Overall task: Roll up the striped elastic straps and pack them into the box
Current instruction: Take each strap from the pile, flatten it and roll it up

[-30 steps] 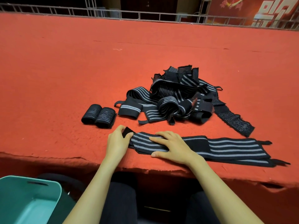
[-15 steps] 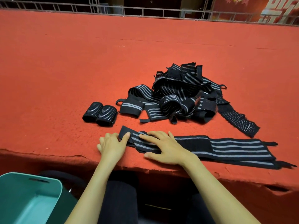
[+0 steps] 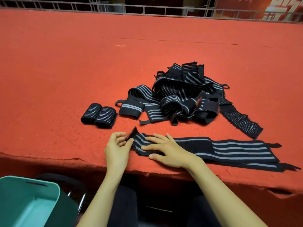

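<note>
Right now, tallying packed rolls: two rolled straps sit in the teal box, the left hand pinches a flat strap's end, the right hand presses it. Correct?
No. The head view shows the two rolled straps on the red table, beside the loose pile, not in the teal box. The left hand pinches the end of the flat strap; the right hand presses it.

No legible text; white characters on red banner [image 3: 282, 9] cropped, unreadable.

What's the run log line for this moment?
step: starting roll | left hand: pinches lifted end of flat strap | right hand: presses it flat | rolled straps: two, beside pile
</note>
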The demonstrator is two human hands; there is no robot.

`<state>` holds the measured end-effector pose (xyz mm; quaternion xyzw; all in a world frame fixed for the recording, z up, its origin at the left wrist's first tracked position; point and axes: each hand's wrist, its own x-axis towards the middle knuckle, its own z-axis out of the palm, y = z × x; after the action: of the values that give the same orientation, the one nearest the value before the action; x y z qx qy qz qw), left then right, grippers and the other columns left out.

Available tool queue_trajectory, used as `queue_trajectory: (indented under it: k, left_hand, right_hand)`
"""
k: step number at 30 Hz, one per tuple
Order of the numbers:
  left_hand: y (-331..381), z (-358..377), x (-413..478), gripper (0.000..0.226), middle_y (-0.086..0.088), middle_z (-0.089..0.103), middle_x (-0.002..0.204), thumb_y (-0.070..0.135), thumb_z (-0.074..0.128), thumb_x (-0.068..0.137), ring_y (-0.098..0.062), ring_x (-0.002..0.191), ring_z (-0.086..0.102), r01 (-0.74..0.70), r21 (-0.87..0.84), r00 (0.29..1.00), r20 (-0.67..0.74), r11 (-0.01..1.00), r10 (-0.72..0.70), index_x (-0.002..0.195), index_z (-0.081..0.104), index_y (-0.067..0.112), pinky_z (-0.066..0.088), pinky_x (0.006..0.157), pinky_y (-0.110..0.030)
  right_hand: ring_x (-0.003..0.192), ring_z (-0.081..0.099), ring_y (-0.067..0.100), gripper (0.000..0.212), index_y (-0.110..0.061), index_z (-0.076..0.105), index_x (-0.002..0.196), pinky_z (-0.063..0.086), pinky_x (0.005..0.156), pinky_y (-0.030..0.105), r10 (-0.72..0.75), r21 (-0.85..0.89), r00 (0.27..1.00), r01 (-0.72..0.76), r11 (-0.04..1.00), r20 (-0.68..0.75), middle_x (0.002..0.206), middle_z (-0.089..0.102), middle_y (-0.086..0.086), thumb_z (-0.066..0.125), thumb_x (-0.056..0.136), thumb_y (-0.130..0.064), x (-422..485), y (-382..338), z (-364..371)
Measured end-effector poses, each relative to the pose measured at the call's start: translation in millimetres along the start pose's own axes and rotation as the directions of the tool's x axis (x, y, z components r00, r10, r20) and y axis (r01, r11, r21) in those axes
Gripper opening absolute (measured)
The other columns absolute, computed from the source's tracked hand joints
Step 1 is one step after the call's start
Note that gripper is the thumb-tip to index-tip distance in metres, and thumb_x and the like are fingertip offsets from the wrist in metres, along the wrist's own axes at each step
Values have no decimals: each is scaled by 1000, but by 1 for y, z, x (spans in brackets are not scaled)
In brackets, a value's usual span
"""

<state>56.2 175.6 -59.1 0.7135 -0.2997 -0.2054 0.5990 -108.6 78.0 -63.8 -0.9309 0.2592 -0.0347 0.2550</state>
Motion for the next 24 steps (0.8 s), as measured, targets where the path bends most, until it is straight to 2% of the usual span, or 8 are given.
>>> queue_trajectory:
  k: [2,5,8,10,14,16,20,24]
  left_hand:
    - [6,4,-6,19,8,68,86,11,75,78,1,77,63,-61,-58,998,15,996,62,89,63,19,48,75,-13]
    - [11,15,-13,19,14,70,85,4,71,79,3,83,64,-239,-2,967,86,971,239,84,68,22,44,77,-7]
    - [4,26,-14,33,19,65,96,-8,65,76,-2,95,60,-417,132,907,131,899,401,87,69,23,45,83,-12]
    - [-3,31,-15,34,15,62,102,-14,61,74,3,100,56,-472,159,879,165,867,448,87,71,17,46,88,-19]
    - [-12,25,-11,32,9,61,110,-14,57,74,0,105,54,-520,216,853,177,826,491,90,71,10,44,92,-23]
    - [-14,18,-8,28,10,61,112,-6,57,75,-2,107,55,-529,215,847,182,821,499,93,70,12,45,89,-18]
    - [-12,15,-14,14,16,61,113,12,69,83,7,108,54,-453,133,884,195,882,425,96,71,17,44,83,-8]
    - [-11,23,-10,18,13,64,100,3,67,82,3,98,58,-410,167,912,102,897,398,88,68,19,48,84,-21]
  right_hand:
    - [146,5,6,37,-40,51,133,-8,118,42,-12,55,1000,12,998,-7,154,26,-17,52,96,-37,-1,4,-3]
    - [144,12,2,36,-35,56,128,-4,118,39,-26,108,999,30,994,-38,152,32,-16,59,93,-36,-3,8,-7]
    - [136,28,-2,34,-30,60,123,5,120,41,-38,100,995,47,994,-90,143,39,-21,61,91,-39,-8,13,-9]
    - [133,32,0,35,-31,60,122,13,118,46,-1,54,991,9,999,-135,140,42,-21,59,90,-45,-15,21,-12]
    - [136,28,0,43,-38,54,130,4,120,35,133,49,975,-126,991,-180,146,38,-17,58,89,-49,-36,36,-19]
    - [134,28,-3,43,-38,54,131,7,120,34,136,61,971,-127,990,-198,145,39,-17,58,89,-49,-41,39,-19]
    - [126,26,-11,41,-38,55,128,15,118,37,133,72,964,-119,990,-229,142,41,-19,59,88,-49,-39,40,-16]
    - [124,23,-13,42,-39,55,127,15,118,37,140,70,959,-126,990,-245,142,41,-20,59,87,-51,-39,40,-14]
